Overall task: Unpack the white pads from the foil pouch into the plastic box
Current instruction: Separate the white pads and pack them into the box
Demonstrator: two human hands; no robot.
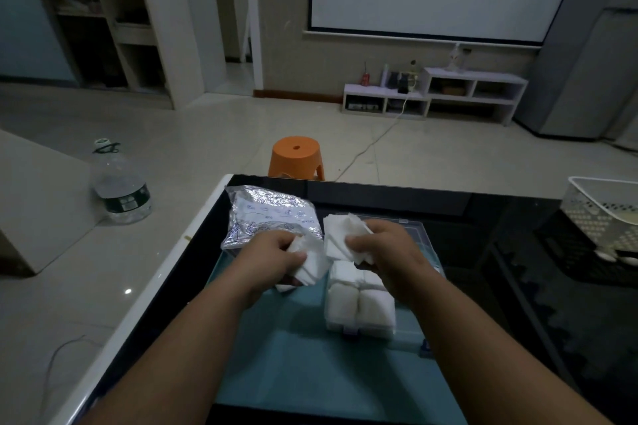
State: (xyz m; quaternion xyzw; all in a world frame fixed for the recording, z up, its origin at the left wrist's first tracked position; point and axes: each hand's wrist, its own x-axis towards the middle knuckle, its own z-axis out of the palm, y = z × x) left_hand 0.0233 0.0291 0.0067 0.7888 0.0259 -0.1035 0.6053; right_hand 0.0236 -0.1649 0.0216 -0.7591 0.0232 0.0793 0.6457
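Nearest you, the teal mat (310,373) lies open. Four pad stacks (359,304) sit in the one plastic box (419,233). Your left hand (276,259) grips a pad bundle (312,262), and your right hand (383,248) grips a second bundle (340,238). The foil pouch (266,217) lies far left, near the table (379,197) edge.

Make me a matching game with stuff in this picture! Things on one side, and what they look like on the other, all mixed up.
Things:
1. foil pouch
2. stool
3. water bottle
4. basket

Matches:
A. orange, beyond the table
B. white with holes, at the right
C. shiny silver, on the table
D. clear, left of the table

Pairs: 1-C, 2-A, 3-D, 4-B
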